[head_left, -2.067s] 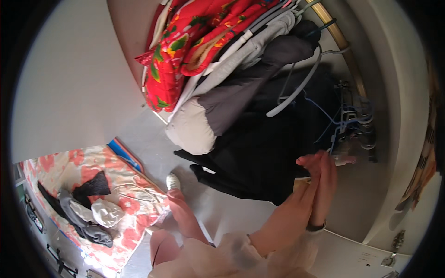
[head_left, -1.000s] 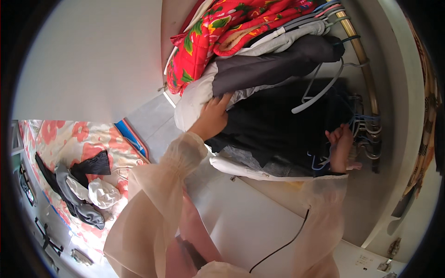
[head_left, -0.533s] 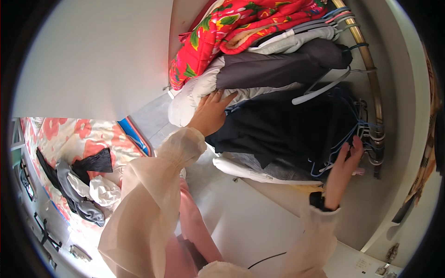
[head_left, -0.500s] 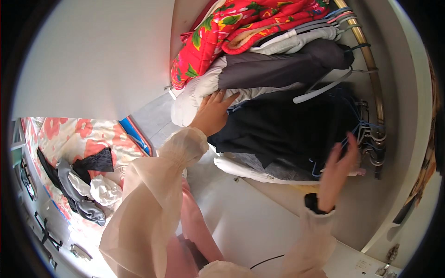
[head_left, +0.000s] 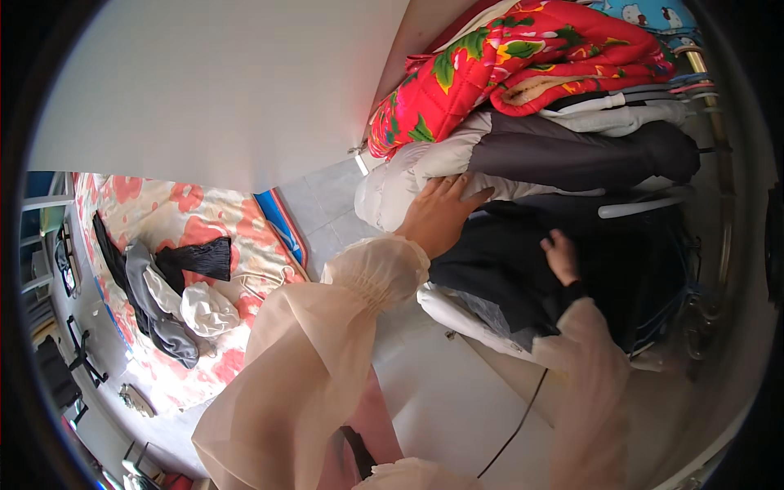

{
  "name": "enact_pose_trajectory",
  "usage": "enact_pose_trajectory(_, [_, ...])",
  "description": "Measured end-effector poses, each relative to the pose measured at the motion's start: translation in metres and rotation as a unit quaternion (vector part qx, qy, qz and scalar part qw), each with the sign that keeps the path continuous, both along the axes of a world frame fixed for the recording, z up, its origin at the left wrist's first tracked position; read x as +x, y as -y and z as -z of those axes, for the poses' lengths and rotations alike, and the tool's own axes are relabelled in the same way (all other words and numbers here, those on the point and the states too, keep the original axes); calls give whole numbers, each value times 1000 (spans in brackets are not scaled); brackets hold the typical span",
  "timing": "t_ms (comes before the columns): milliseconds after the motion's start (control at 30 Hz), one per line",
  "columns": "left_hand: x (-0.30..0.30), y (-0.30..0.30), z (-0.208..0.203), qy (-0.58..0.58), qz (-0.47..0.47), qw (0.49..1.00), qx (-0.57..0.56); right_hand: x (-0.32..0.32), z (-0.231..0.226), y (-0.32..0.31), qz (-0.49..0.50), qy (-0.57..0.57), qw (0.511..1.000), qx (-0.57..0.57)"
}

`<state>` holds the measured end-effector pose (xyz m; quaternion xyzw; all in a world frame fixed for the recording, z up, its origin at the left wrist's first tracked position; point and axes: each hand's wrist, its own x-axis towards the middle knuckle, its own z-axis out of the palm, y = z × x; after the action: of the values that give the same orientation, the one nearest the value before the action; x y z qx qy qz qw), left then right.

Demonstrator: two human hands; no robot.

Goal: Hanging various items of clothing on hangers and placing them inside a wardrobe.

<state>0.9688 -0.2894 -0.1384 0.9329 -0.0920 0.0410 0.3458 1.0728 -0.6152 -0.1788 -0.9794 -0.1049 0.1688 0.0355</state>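
Note:
My left hand (head_left: 445, 214) lies spread on the lower edge of a grey and white puffer jacket (head_left: 555, 151), where it meets the black garments hanging beside it. Over the black clothing (head_left: 506, 253) is my right hand (head_left: 561, 257), slightly blurred, with a dark band at its wrist. Its fingertips look apart, and I see nothing held in them. A white hanger (head_left: 641, 207) sticks out between the jacket and the black clothes. Both of my arms are in sheer cream sleeves.
A red floral quilted garment (head_left: 457, 73) hangs beyond the jacket on a metal rail (head_left: 720, 163). A white door panel (head_left: 212, 90) stands at the upper left. Left of me, a floral bed (head_left: 253, 245) holds dark, grey and white clothes (head_left: 175, 286). A dark cord (head_left: 523, 412) runs below.
My right hand has moved left from the hanger hooks onto the middle of the black clothing. My left hand stays at the jacket. The whole view has shifted, moving the scene rightward.

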Motion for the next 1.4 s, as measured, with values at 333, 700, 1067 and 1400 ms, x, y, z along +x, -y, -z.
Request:
enact_pose_trajectory(333, [3,6,2,6,2,1000,13,29,-60,57,135,199,968,73])
enact_pose_trajectory(700, [-9,4,0,53,3,999,-8,-45,-14,89,-174,52,960,-212])
enact_pose_trajectory(1067, [-260,10,5,-420,-33,899,-121,-163,28,-90,-140,-177,962,-152])
enact_pose_trajectory(1400, [-611,-143,129,-545,-199,812,-58,-412,56,-299,-197,-338,912,122])
